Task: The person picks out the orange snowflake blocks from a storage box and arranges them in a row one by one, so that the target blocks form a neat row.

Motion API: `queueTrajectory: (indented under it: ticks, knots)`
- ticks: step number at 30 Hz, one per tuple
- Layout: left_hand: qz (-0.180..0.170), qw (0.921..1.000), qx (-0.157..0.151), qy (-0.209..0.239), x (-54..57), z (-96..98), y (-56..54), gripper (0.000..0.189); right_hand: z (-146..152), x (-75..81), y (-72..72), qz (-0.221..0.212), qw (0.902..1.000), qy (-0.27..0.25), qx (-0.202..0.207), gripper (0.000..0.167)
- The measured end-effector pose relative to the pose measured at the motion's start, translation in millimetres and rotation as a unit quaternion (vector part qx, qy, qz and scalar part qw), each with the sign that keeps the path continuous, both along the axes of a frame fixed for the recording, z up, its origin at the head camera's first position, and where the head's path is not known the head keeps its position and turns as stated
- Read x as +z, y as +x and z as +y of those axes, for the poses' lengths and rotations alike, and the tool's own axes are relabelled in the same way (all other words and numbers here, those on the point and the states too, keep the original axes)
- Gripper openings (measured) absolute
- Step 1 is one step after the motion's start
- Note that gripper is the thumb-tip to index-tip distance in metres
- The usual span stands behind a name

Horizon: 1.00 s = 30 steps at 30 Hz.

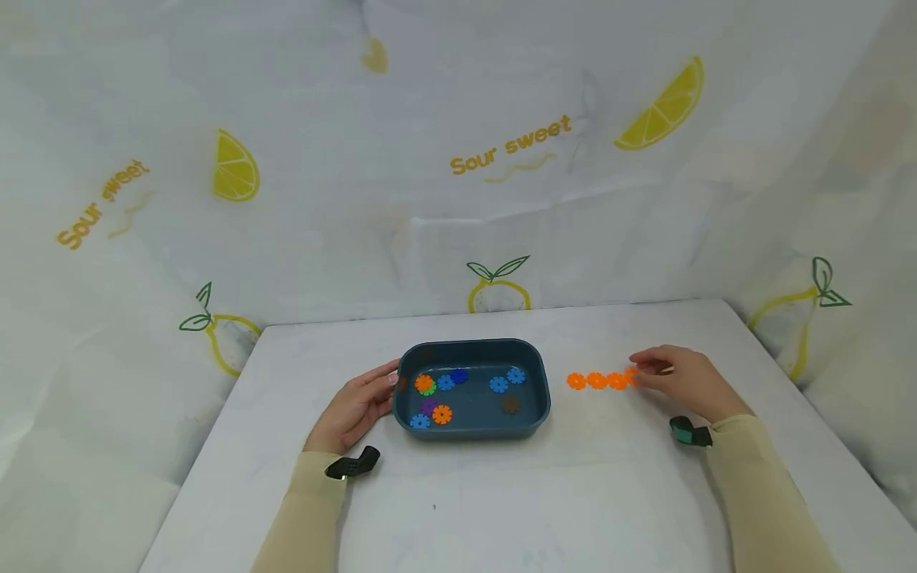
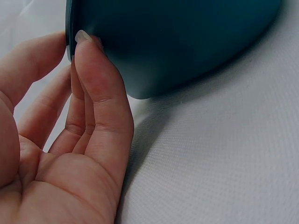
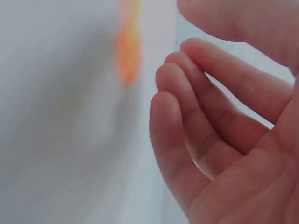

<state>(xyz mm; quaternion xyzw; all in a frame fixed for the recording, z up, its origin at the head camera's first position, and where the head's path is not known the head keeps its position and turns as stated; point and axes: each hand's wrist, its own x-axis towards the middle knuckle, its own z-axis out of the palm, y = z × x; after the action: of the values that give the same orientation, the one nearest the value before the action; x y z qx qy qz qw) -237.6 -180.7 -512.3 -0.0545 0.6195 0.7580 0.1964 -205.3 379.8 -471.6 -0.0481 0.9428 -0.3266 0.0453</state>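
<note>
A dark blue-teal tray (image 1: pixel 473 434) stands on the white table, with small notched plastic discs in several colours lying in it. My left hand (image 1: pixel 360 406) rests against its left side. In the left wrist view the fingertips of the left hand (image 2: pixel 100 107) touch the rim and outer wall of the tray (image 2: pixel 177 42). Right of the tray lies a row of orange notched discs (image 1: pixel 597 380), edge to edge. My right hand (image 1: pixel 684 380) hovers at the row's right end, overlapping the last disc. In the right wrist view its fingers bend loosely, thumb apart, beside the blurred orange discs (image 3: pixel 128 53).
Inside the tray are orange discs (image 1: pixel 442 415), blue discs (image 1: pixel 498 385), a purple disc (image 1: pixel 428 407) and a brown disc (image 1: pixel 511 405). A white cloth with lemon prints (image 1: pixel 344 199) hangs behind the table (image 1: pixel 501 509). Each wrist wears a black band.
</note>
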Motion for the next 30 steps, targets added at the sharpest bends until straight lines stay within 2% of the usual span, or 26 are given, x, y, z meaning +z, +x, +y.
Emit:
queueTrajectory:
  ticks: [3,7,12,16,22,30]
  knots:
    - [0.001,1.0000,-0.008,-0.003,-1.3,-0.1,-2.1,0.054,-13,13.2,-6.1,0.007,0.9995,-0.016,0.026,0.045]
    - [0.008,0.9999,-0.009,-0.005,-2.0,-1.7,-3.7,0.053,-47,38.0,-28.0,0.008,0.9954,-0.044,0.085,0.040]
    - [0.013,0.9997,-0.015,-0.011,-2.6,-1.7,-3.9,0.052,-96,62.6,-57.9,-0.014,0.9807,-0.099,0.168,0.034]
    - [0.011,0.9997,-0.016,-0.016,-2.7,0.4,-4.3,0.047,-134,73.7,-74.8,-0.029,0.9679,-0.108,0.225,0.033]
    - [0.010,0.9998,-0.016,-0.012,-1.7,-0.1,-5.7,0.050,-184,73.6,-87.3,-0.066,0.9510,-0.078,0.292,0.032]
    - [0.005,1.0000,-0.005,0.003,1.0,-3.8,-5.9,0.045,-245,59.1,-92.9,-0.099,0.9220,0.001,0.374,0.032]
